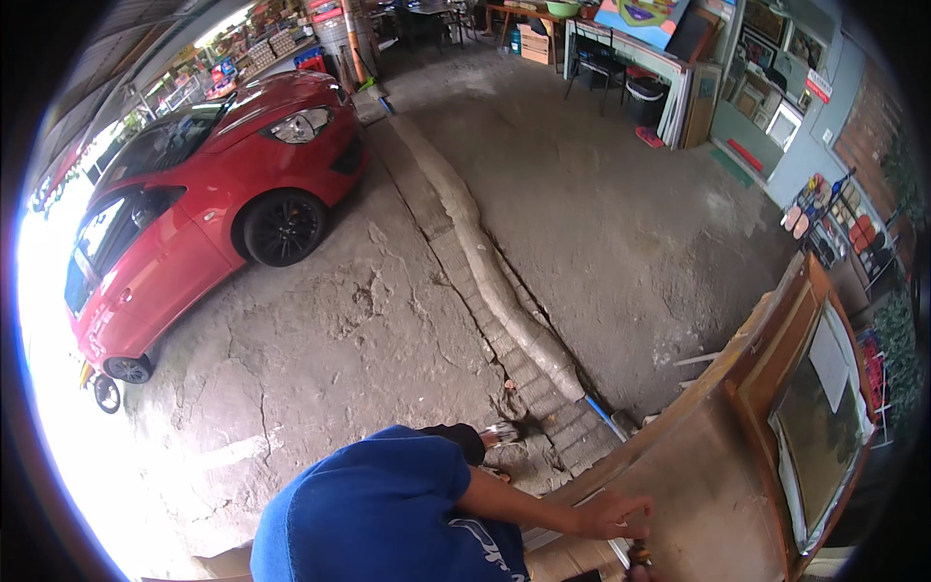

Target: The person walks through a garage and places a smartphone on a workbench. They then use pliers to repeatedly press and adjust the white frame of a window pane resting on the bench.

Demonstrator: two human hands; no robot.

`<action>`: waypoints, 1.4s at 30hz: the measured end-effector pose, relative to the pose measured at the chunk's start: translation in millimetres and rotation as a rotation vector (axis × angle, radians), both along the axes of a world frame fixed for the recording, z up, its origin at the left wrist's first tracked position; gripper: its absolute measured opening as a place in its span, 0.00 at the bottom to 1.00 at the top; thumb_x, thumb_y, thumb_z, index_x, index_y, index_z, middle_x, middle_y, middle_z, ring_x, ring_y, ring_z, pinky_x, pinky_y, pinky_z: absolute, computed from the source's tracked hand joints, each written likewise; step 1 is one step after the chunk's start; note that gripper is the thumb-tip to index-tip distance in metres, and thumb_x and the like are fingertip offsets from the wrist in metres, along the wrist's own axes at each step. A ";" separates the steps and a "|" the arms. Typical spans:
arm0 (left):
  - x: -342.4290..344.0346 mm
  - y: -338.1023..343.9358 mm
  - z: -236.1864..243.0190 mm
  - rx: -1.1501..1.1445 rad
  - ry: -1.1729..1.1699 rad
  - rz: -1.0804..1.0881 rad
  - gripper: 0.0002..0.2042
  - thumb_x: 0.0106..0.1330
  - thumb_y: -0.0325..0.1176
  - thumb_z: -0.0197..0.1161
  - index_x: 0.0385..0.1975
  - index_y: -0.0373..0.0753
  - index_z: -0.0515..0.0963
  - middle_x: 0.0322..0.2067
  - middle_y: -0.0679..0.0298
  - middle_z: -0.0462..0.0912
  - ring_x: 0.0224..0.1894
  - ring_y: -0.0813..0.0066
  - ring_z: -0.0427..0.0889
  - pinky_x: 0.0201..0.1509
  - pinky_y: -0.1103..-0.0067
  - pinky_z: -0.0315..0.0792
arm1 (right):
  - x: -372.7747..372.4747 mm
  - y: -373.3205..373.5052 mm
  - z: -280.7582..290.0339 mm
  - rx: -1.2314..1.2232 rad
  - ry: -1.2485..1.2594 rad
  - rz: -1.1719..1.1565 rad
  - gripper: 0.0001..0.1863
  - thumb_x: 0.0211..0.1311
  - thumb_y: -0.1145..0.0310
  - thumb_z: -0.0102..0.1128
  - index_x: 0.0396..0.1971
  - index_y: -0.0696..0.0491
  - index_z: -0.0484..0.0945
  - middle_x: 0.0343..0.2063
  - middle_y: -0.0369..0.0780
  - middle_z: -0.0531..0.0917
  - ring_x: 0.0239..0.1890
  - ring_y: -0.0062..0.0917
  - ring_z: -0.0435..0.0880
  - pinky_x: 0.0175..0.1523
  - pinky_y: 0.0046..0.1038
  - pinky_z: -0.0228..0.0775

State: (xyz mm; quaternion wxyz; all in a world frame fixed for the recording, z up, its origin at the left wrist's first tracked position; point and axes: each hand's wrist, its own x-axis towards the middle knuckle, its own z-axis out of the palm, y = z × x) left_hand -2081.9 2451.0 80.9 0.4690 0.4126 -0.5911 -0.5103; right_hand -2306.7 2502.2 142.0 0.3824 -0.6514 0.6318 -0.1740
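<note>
My left arm reaches right from my blue sleeve. My left hand (616, 514) has curled fingers over a light-coloured strip (611, 548) on a brown panel; what it pinches, if anything, is too small to make out. Just below it, my right hand (637, 573) shows partly at the lower edge, closed on a small yellow-and-black tool (639, 554). A large wooden piece (727, 485) with a framed pane (819, 427) stands at the lower right.
A red car (213, 194) is at left. A long wrapped roll (495, 291) with blue ends lies along a floor channel (452, 262). Tables, a chair (592, 68), a black bin (645, 102) and leaning frames line the back. A cluttered rack (834, 223) stands at right.
</note>
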 end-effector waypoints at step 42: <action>381.2 343.6 -237.8 0.748 -0.581 -0.372 0.08 0.60 0.36 0.52 0.26 0.40 0.76 0.15 0.67 0.70 0.14 0.78 0.69 0.16 0.80 0.65 | 382.4 742.9 -30.9 0.341 -0.547 -1.589 0.26 0.61 0.49 0.56 0.17 0.59 0.77 0.12 0.35 0.74 0.14 0.17 0.75 0.21 0.20 0.66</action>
